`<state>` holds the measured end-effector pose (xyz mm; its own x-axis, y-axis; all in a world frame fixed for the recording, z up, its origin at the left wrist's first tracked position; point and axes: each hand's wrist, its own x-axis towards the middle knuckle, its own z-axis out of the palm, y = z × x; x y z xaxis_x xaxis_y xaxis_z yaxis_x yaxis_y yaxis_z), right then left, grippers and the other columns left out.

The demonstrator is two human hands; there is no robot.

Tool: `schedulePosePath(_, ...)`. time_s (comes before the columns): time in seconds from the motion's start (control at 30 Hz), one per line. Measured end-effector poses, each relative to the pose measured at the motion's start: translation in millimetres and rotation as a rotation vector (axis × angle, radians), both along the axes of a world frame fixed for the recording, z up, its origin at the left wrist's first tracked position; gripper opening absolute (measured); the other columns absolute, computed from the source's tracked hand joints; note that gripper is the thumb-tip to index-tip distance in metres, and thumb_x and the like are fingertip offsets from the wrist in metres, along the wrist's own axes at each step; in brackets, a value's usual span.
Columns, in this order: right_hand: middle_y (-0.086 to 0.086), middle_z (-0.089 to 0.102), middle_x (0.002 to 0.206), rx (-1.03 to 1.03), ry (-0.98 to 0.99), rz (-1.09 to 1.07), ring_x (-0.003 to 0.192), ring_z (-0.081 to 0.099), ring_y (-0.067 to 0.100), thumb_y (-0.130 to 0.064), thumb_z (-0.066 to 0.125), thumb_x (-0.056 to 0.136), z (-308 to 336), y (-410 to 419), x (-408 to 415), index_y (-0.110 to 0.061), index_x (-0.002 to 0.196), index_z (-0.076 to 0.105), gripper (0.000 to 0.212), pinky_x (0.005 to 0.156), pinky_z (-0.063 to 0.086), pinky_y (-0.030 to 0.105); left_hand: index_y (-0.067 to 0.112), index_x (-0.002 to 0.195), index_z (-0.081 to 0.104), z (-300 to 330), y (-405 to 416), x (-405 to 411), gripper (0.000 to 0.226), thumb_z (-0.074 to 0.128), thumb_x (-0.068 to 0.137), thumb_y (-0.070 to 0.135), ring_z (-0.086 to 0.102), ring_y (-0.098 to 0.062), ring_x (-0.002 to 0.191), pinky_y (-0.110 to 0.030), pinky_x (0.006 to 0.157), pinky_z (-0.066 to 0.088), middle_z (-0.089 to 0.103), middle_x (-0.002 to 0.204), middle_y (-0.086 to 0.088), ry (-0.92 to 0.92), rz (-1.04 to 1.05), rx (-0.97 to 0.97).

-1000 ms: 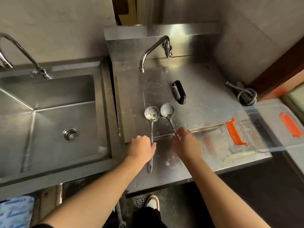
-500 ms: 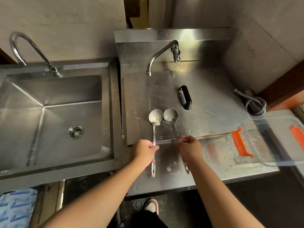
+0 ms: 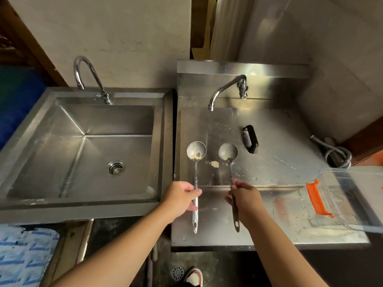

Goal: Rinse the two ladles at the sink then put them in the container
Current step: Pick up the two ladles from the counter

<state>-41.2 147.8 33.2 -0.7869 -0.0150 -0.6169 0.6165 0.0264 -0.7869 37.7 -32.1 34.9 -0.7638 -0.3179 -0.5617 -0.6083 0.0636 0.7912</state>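
Two hands at frame centre each grip a ladle handle: left hand holds the left ladle, right hand the right ladle (both bowls soiled), above the worktop.

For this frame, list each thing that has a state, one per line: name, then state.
left ladle: soiled bowl, handle gripped by left hand
right ladle: soiled bowl, handle gripped by right hand
left faucet: no water running
right faucet: no water running
sink: no standing water, drain uncovered
container: open, nothing inside
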Motion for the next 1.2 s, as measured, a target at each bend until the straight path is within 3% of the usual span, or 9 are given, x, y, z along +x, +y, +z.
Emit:
schedulePosePath(0.1, 0.014, 0.054, 0.083, -0.029, 0.015, 0.058, 0.073, 0.055, 0.022, 0.003, 0.047, 0.1, 14, -23, 16, -0.004, 0.106, 0.066, 0.022, 0.075, 0.06, 0.037, 0.002, 0.088, 0.071, 11, -26, 19, 0.016, 0.075, 0.089, 0.018, 0.064, -0.016, 0.057, -0.025, 0.057, 0.06, 0.058, 0.075, -0.011, 0.04, -0.013, 0.067)
schedulePosePath(0.27, 0.014, 0.05, 0.077, -0.051, 0.044, 0.12, 0.067, 0.054, 0.024, 0.006, 0.044, 0.1, 28, -83, 47, 0.006, 0.108, 0.062, 0.019, 0.072, 0.061, 0.039, 0.014, 0.1, 0.071, 19, -81, 50, 0.011, 0.073, 0.089, 0.015, 0.063, -0.017, 0.066, -0.031, 0.062, 0.062, 0.056, 0.079, -0.009, 0.104, 0.001, 0.137)
schedulePosePath(0.5, 0.008, 0.054, 0.057, -0.086, 0.035, 0.159, 0.049, 0.052, 0.018, 0.002, 0.053, 0.09, 43, -191, 101, 0.003, 0.084, 0.065, 0.013, 0.057, 0.058, 0.032, 0.014, 0.084, 0.072, 27, -182, 102, 0.011, 0.075, 0.084, 0.024, 0.057, -0.012, 0.056, -0.036, 0.063, 0.063, 0.058, 0.08, -0.008, 0.118, 0.095, 0.192)
schedulePosePath(0.67, 0.012, 0.047, 0.067, -0.104, -0.009, 0.117, 0.047, 0.048, 0.019, 0.0, 0.051, 0.089, 52, -278, 140, -0.001, 0.079, 0.055, 0.011, 0.045, 0.049, 0.026, 0.017, 0.099, 0.072, 38, -260, 137, 0.014, 0.069, 0.092, 0.03, 0.065, -0.018, 0.062, -0.038, 0.063, 0.064, 0.06, 0.082, -0.012, 0.164, 0.144, 0.149)
schedulePosePath(0.73, 0.01, 0.05, 0.059, -0.114, -0.032, 0.088, 0.046, 0.05, 0.018, 0.0, 0.051, 0.088, 54, -312, 156, -0.003, 0.079, 0.054, 0.01, 0.045, 0.048, 0.026, 0.016, 0.102, 0.072, 41, -293, 151, 0.017, 0.068, 0.093, 0.03, 0.065, -0.016, 0.059, -0.036, 0.061, 0.064, 0.061, 0.082, -0.01, 0.177, 0.167, 0.161)
schedulePosePath(0.8, 0.005, 0.052, 0.052, -0.131, -0.039, 0.069, 0.045, 0.051, 0.016, 0.002, 0.051, 0.087, 56, -340, 168, -0.005, 0.079, 0.055, 0.012, 0.045, 0.048, 0.025, 0.016, 0.102, 0.072, 43, -320, 163, 0.017, 0.067, 0.093, 0.03, 0.066, -0.014, 0.052, -0.03, 0.055, 0.062, 0.061, 0.078, -0.006, 0.184, 0.17, 0.158)
schedulePosePath(0.9, 0.009, 0.056, 0.063, -0.149, -0.057, 0.04, 0.046, 0.05, 0.016, 0.006, 0.047, 0.087, 59, -378, 186, -0.002, 0.089, 0.056, 0.012, 0.043, 0.045, 0.024, 0.016, 0.096, 0.073, 45, -358, 179, 0.015, 0.067, 0.094, 0.03, 0.066, -0.015, 0.048, -0.029, 0.054, 0.061, 0.063, 0.074, 0.001, 0.202, 0.152, 0.161)
schedulePosePath(1.03, 0.006, 0.058, 0.058, -0.144, -0.042, 0.036, 0.042, 0.048, 0.013, 0.005, 0.043, 0.086, 66, -412, 198, -0.004, 0.097, 0.055, 0.019, 0.038, 0.041, 0.024, 0.026, 0.114, 0.064, 43, -395, 193, 0.022, 0.068, 0.093, 0.021, 0.068, -0.018, 0.055, -0.032, 0.056, 0.061, 0.072, 0.098, -0.003, 0.224, 0.14, 0.177)
schedulePosePath(1.2, 0.009, 0.062, 0.067, -0.145, -0.021, 0.022, 0.04, 0.046, 0.011, 0.002, 0.046, 0.085, 72, -446, 197, -0.002, 0.094, 0.057, 0.014, 0.035, 0.035, 0.021, 0.032, 0.098, 0.068, 42, -419, 196, 0.013, 0.07, 0.089, 0.024, 0.07, -0.017, 0.051, -0.027, 0.048, 0.057, 0.072, 0.092, -0.004, 0.194, 0.2, 0.214)
